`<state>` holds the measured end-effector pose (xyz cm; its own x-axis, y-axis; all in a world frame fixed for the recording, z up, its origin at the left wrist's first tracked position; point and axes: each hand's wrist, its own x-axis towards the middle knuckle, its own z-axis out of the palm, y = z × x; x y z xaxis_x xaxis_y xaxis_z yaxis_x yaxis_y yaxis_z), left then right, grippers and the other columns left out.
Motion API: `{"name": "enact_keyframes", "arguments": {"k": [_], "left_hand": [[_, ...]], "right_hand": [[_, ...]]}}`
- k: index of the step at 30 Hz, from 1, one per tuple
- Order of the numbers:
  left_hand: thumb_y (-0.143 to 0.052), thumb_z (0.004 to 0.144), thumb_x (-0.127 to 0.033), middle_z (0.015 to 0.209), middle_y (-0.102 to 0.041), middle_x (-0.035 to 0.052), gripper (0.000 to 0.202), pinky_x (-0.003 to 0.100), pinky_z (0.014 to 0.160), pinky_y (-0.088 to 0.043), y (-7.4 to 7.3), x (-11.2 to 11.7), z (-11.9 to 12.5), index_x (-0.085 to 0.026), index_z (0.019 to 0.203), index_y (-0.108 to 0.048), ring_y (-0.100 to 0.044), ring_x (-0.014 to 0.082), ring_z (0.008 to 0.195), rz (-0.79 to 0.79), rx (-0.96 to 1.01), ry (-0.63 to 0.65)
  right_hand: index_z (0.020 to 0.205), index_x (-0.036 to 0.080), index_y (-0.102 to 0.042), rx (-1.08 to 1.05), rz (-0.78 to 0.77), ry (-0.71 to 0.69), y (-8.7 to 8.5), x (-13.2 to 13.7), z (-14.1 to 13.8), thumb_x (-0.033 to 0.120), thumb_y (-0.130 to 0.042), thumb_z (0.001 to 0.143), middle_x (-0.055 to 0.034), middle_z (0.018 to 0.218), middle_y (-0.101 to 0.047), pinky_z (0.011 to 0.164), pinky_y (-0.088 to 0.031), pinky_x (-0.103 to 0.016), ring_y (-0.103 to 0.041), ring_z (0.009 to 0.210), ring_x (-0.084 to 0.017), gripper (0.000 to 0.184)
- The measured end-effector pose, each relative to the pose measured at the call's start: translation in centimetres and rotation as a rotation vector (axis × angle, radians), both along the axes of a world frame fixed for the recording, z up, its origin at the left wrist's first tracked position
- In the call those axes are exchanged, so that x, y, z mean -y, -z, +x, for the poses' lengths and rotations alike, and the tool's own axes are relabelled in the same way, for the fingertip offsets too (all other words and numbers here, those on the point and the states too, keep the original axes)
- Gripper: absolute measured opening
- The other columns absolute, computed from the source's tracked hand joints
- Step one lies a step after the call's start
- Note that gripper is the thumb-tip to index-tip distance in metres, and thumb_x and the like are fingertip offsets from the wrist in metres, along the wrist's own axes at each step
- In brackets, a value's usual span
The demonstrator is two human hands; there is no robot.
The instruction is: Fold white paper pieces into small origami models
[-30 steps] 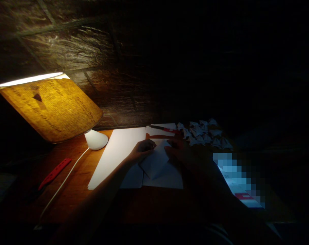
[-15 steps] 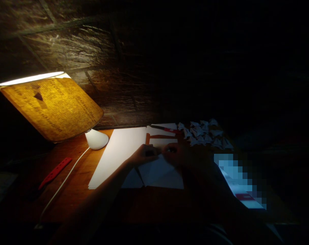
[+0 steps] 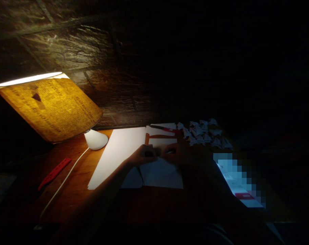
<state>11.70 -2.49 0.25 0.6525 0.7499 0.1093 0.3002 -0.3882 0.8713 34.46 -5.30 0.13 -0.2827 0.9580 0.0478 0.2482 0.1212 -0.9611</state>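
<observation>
A white sheet of paper (image 3: 161, 173) with folds in it lies on the wooden table (image 3: 75, 170) in front of me. My left hand (image 3: 143, 155) and my right hand (image 3: 175, 153) sit close together at the sheet's far edge, both with fingers curled and pinched onto the paper. The dim light hides the fingertips. A larger flat white sheet (image 3: 116, 153) lies to the left under my left forearm.
A lit lamp with a yellow printed shade (image 3: 52, 107) and white base (image 3: 95, 139) stands at the left, its cord (image 3: 62, 183) trailing forward. A red ruler (image 3: 54, 173) lies left. Several small folded paper pieces (image 3: 204, 133) are heaped at the back right. A glowing screen (image 3: 238, 180) lies right.
The raised fold of the paper has been pressed down flat. Both hands have come together at the sheet's far edge, the right moving a little left.
</observation>
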Motion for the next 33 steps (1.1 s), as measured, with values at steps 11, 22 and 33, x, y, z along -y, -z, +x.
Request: {"name": "enact_keyframes", "arguments": {"k": [11, 22, 33], "left_hand": [[-0.076, 0.081, -0.037, 0.068, -0.057, 0.0010, 0.025, 0.024, 0.058, -0.037, 0.1, -0.1, 0.0, -0.016, 0.068, -0.072, -0.051, 0.0117, 0.061, 0.064, -0.050, 0.027], [-0.079, 0.077, -0.045, 0.066, -0.051, -0.0010, 0.040, 0.025, 0.058, -0.035, -0.2, 0.0, 0.2, -0.015, 0.060, -0.058, -0.047, 0.0114, 0.061, -0.178, 0.073, -0.001], [-0.083, 0.067, -0.046, 0.057, -0.047, -0.0030, 0.046, 0.023, 0.054, -0.028, 0.1, -0.4, 0.1, -0.017, 0.056, -0.049, -0.042, 0.0099, 0.056, -0.334, 0.228, -0.140]], "right_hand": [[0.072, 0.018, -0.080, 0.021, -0.035, 0.036, 0.4, 0.4, -0.6, 0.032, -0.075, 0.067, -0.0012, 0.059, -0.069, 0.047, -0.036, -0.022, -0.054, 0.050, -0.012, 0.016], [0.061, 0.019, -0.069, -0.156, -0.173, 0.126, -0.4, -0.4, 0.1, 0.042, -0.078, 0.060, 0.0014, 0.053, -0.060, 0.046, -0.034, -0.023, -0.050, 0.048, -0.011, 0.024], [0.062, 0.020, -0.063, -0.326, -0.197, 0.354, 0.5, -1.0, 0.6, 0.058, -0.085, 0.054, 0.0001, 0.057, -0.060, 0.049, -0.041, -0.028, -0.054, 0.052, -0.015, 0.045]]}}
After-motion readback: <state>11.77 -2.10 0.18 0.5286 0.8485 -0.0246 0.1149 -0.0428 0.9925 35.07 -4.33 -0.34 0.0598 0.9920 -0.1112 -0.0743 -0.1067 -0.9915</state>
